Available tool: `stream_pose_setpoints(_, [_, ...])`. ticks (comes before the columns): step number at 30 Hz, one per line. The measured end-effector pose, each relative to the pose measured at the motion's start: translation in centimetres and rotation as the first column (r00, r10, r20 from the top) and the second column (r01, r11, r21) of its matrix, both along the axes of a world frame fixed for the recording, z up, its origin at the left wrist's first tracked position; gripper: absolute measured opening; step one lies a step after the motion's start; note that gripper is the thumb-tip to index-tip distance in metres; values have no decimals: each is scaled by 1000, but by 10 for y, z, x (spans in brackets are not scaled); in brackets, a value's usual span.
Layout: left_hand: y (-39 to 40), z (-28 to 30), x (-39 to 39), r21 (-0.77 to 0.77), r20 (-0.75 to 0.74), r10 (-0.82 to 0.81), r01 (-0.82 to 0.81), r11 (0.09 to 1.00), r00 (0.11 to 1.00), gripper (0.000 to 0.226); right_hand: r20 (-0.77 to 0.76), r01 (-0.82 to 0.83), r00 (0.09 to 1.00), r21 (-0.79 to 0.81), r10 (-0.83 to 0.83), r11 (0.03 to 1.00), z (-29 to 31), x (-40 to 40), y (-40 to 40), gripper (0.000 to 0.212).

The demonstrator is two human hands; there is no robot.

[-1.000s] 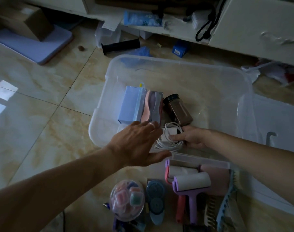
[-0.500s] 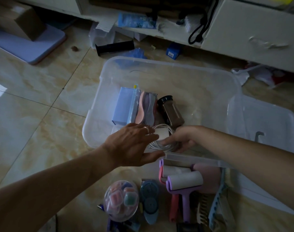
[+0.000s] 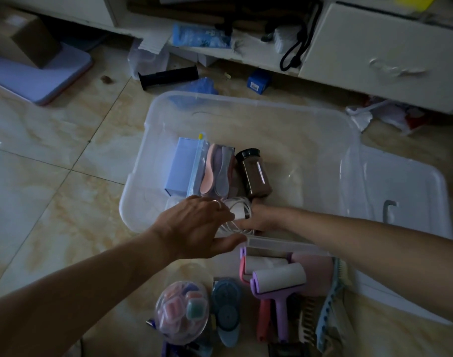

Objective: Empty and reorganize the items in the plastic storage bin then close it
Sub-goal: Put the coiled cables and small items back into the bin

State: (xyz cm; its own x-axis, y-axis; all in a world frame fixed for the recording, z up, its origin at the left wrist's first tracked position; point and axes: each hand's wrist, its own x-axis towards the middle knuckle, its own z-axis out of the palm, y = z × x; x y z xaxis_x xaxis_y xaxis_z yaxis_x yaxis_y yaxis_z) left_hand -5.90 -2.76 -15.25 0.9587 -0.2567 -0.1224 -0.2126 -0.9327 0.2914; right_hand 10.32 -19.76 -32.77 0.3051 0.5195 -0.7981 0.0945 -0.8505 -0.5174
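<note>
Head view gives us a marbled tile floor (image 3: 52, 155) with a white cabinet (image 3: 380, 45) along the back and clutter spilling beneath it. We see the clear plastic bin (image 3: 297, 117) sitting open on the floor, its lid (image 3: 413, 191) lying just to the right. Inside we spot a blue box (image 3: 179, 166), a dark jar (image 3: 255, 175) and a coiled white cable (image 3: 237, 215). Our left hand (image 3: 194, 225) spreads flat, fingers relaxed, over the cable; our right hand (image 3: 261, 219) is on the coil, though we cannot tell its grip. Lint rollers (image 3: 276, 276) lie outside the near rim.
</note>
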Motion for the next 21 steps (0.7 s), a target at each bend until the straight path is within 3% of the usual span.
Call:
stream_pose_setpoints(6, [-1,-7,-3,17,-37,-1,1,1000,999,87,-232,187,959,90,-162,978,33,-17,5,92])
stream_pose_setpoints(8, [-1,-10,-4,18,-47,1,0,1000,999,89,-118,41,993,122,-27,992,45,-23,10,75])
stream_pose_setpoints(10, [1,-11,-1,25,-72,9,-8,1000,997,95,104,-205,975,100,195,974,44,-23,17,60])
stream_pose_setpoints(12, [3,-12,4,53,-90,10,-5,999,996,100,129,-276,952,-22,276,961,3,-9,16,87])
stream_pose_setpoints(14, [4,-15,6,71,-104,2,5,997,995,101,57,-222,971,-158,233,962,-16,-6,12,121])
stream_pose_setpoints(15, [4,-15,6,70,-109,-1,8,997,994,102,-16,-193,981,-202,194,960,3,-8,12,117])
stream_pose_setpoints(17, [5,-16,6,59,-125,6,2,998,992,103,-211,-120,975,-254,66,960,53,-6,20,72])
stream_pose_setpoints(19, [6,-19,7,55,-146,8,0,998,989,104,-442,-95,897,-238,-20,967,81,7,20,44])
stream_pose_setpoints(21, [6,-21,7,75,-142,2,9,997,990,106,-470,-105,882,-212,-7,972,87,12,20,24])
